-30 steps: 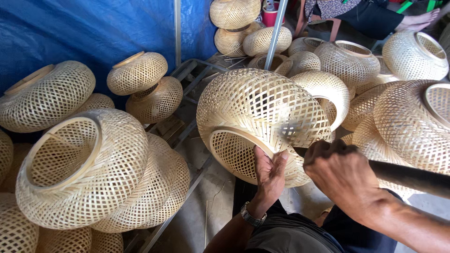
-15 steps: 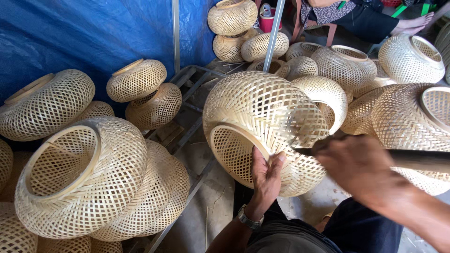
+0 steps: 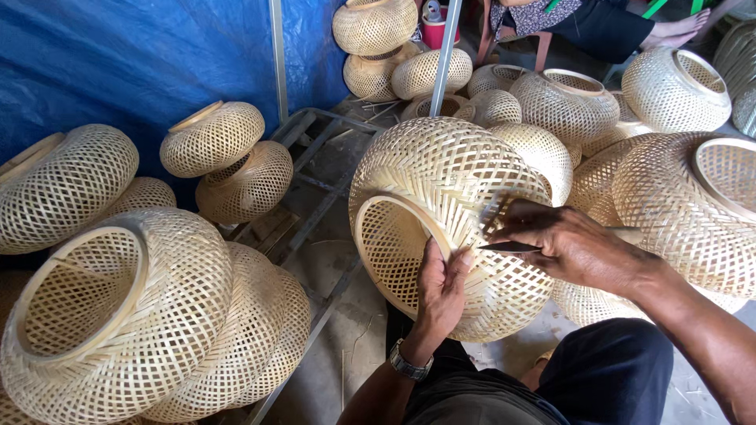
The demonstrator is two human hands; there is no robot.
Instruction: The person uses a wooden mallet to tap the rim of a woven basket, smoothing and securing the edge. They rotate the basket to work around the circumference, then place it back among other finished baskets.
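I see left hand [image 3: 441, 287] gripping the basket [image 3: 449, 220] rim, right hand [image 3: 571, 248] closed on knife [image 3: 508, 246]; a slip risks cutting the left fingers.

Over the last second my right hand [image 3: 571, 248] came in from beyond the woven bamboo basket [image 3: 453, 216] and settled against its side wall, where before it had hung lower and clear of the weave. The dark blade [image 3: 512, 247] it held swung with it, so the tip now lay flat on the basket's side, just beside the rim of the opening. My left hand [image 3: 439, 287] slid a little up the rim, fingers over its edge. The basket itself turned slightly, its opening facing more toward me.
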